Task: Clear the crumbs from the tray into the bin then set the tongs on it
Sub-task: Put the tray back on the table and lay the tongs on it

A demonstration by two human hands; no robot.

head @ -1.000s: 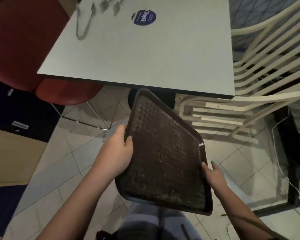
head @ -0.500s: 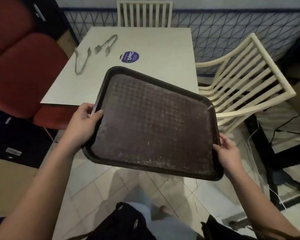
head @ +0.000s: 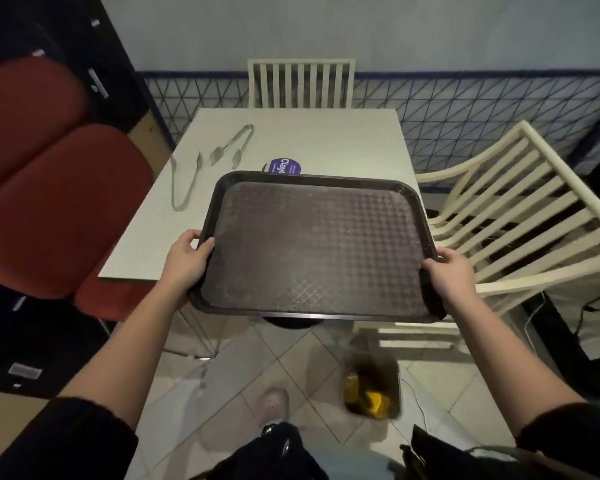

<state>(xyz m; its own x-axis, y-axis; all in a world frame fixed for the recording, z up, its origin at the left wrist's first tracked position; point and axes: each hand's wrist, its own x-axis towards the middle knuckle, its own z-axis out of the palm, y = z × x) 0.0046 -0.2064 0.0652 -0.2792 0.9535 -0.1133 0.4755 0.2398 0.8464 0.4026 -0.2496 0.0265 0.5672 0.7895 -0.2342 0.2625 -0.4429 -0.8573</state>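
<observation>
I hold a dark brown textured tray (head: pixel 312 244) nearly level over the near edge of the white table (head: pixel 326 140). My left hand (head: pixel 186 259) grips its left rim and my right hand (head: pixel 449 271) grips its right rim. Faint pale specks show on the tray's near part. Two metal tongs lie on the table's left side: long ones (head: pixel 184 183) and shorter ones (head: pixel 231 145). On the floor below the tray's right corner stands a small bin (head: pixel 371 389) with yellowish rubbish in it.
A purple round sticker (head: pixel 284 165) is on the table just past the tray. A red padded chair (head: pixel 49 188) stands at the left. Cream slatted chairs stand at the right (head: pixel 520 216) and at the far side (head: pixel 300 83). My shoe (head: pixel 274 405) is on the tiled floor.
The tray went from steeply tilted low over the floor to nearly level above the table's near edge. My view rose, and the bin came into sight on the floor.
</observation>
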